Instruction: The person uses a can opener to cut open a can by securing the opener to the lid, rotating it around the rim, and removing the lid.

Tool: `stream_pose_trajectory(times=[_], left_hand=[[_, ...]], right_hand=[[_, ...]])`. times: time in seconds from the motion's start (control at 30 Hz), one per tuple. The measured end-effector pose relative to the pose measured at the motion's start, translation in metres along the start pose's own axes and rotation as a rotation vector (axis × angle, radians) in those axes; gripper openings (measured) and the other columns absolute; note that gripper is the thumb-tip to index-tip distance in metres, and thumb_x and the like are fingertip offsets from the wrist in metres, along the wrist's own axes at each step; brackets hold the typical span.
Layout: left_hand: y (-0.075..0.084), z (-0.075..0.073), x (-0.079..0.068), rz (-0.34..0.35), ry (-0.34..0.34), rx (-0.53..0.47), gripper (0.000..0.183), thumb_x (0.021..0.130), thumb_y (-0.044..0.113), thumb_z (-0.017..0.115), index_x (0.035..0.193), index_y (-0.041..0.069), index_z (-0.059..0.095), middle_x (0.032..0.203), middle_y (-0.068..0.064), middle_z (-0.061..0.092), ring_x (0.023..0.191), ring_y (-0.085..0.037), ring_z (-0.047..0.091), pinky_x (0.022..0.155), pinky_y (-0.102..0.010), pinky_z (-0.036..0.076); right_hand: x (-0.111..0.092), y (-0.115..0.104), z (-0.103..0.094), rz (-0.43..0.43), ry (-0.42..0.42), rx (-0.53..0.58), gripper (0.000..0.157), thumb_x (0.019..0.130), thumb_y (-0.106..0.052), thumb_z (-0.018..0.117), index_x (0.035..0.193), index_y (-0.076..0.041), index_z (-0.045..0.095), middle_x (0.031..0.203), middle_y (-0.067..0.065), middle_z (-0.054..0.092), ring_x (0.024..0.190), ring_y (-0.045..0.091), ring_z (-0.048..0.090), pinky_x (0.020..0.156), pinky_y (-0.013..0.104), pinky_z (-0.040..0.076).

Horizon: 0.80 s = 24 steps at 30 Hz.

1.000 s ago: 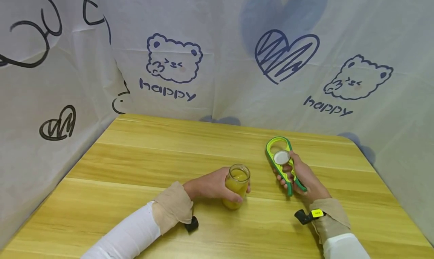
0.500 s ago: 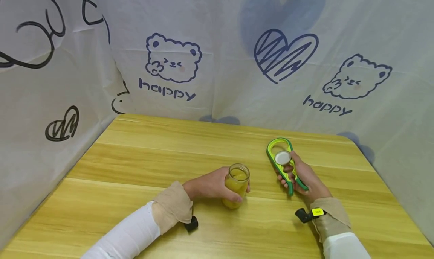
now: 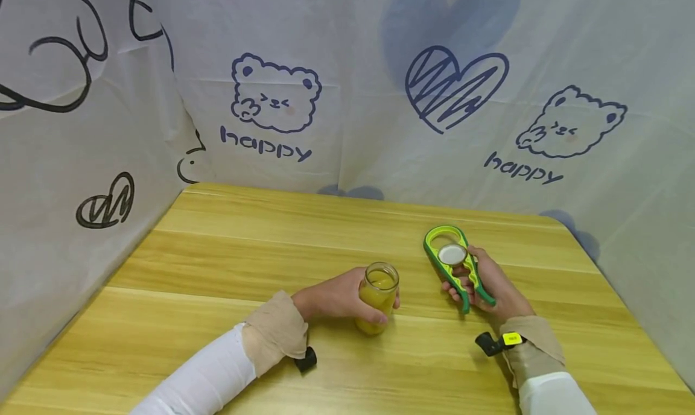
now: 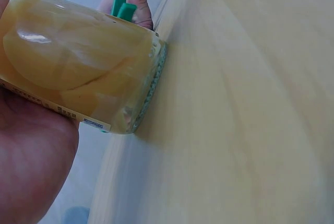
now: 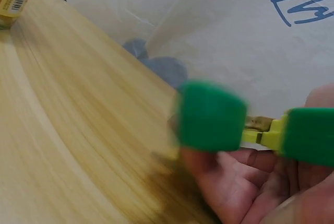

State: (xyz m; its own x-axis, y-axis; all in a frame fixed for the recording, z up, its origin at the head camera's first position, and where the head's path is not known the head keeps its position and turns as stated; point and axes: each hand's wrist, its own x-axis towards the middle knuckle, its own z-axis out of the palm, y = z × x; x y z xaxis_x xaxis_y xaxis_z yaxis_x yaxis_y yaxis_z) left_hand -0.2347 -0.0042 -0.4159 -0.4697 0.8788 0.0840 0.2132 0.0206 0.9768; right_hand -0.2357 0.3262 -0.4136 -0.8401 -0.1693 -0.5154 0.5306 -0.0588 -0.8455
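Observation:
My left hand (image 3: 342, 295) grips an uncapped glass jar (image 3: 378, 295) that stands upright on the table, with yellow contents inside. The left wrist view shows the jar's body (image 4: 78, 62) and part of its label up close. To the right, my right hand (image 3: 491, 282) holds a green and yellow jar opener (image 3: 446, 229) just above the table, its two handles apart and pointing towards me. A round lid (image 3: 452, 254) with its white inside facing up sits between the opener's arms. In the right wrist view the green handle ends (image 5: 211, 117) are blurred.
Both hands work over a wood-grain table (image 3: 228, 240). White cloth (image 3: 358, 137) with drawn hearts and bears hangs behind it and along the left side. A small black camera (image 3: 488, 344) is strapped to the right wrist.
The right hand has shifted very slightly, and the opener's looped end has dipped a little towards me. Its handles look slightly wider apart. The left hand and jar stay in place.

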Motion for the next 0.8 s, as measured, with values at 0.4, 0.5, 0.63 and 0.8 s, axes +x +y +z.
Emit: stream_pose_trajectory(times=[0.4, 0.5, 0.63, 0.8], left_hand=[[0.0013, 0.0003, -0.001, -0.017, 0.004, 0.001, 0.038, 0.086, 0.011, 0.078, 0.121, 0.008, 0.064, 0.115, -0.002, 0.068, 0.103, -0.012, 0.066, 0.094, -0.03, 0.055], [0.0005, 0.0003, -0.0005, -0.017, 0.005, 0.002, 0.038, 0.086, 0.011, 0.078, 0.121, 0.008, 0.064, 0.115, -0.003, 0.069, 0.103, -0.012, 0.067, 0.094, -0.03, 0.055], [-0.0007, -0.0003, 0.0001, -0.011, 0.003, 0.004, 0.038, 0.086, 0.012, 0.078, 0.121, 0.008, 0.064, 0.114, -0.003, 0.069, 0.103, -0.012, 0.067, 0.094, -0.03, 0.055], [-0.0008, -0.0003, -0.0005, -0.008, 0.004, 0.003, 0.037, 0.086, 0.011, 0.078, 0.121, 0.008, 0.064, 0.114, -0.004, 0.069, 0.103, -0.012, 0.067, 0.094, -0.03, 0.055]], right_hand=[[-0.0012, -0.0006, -0.0024, -0.011, 0.012, 0.037, 0.057, 0.11, -0.055, 0.024, 0.097, -0.009, 0.054, 0.083, 0.011, 0.077, 0.065, 0.014, 0.074, 0.058, 0.024, 0.06], [-0.0007, -0.0009, -0.0034, -0.012, 0.026, 0.028, 0.057, 0.11, -0.055, 0.024, 0.097, -0.01, 0.056, 0.084, 0.01, 0.077, 0.065, 0.013, 0.074, 0.056, 0.022, 0.058], [-0.001, -0.002, -0.0036, -0.009, 0.021, 0.046, 0.056, 0.11, -0.051, 0.021, 0.097, -0.009, 0.056, 0.084, 0.011, 0.077, 0.066, 0.015, 0.074, 0.058, 0.023, 0.06], [-0.0013, -0.0015, -0.0033, -0.017, 0.004, 0.07, 0.055, 0.111, -0.046, 0.02, 0.098, -0.007, 0.056, 0.084, 0.013, 0.076, 0.069, 0.017, 0.075, 0.065, 0.028, 0.063]])
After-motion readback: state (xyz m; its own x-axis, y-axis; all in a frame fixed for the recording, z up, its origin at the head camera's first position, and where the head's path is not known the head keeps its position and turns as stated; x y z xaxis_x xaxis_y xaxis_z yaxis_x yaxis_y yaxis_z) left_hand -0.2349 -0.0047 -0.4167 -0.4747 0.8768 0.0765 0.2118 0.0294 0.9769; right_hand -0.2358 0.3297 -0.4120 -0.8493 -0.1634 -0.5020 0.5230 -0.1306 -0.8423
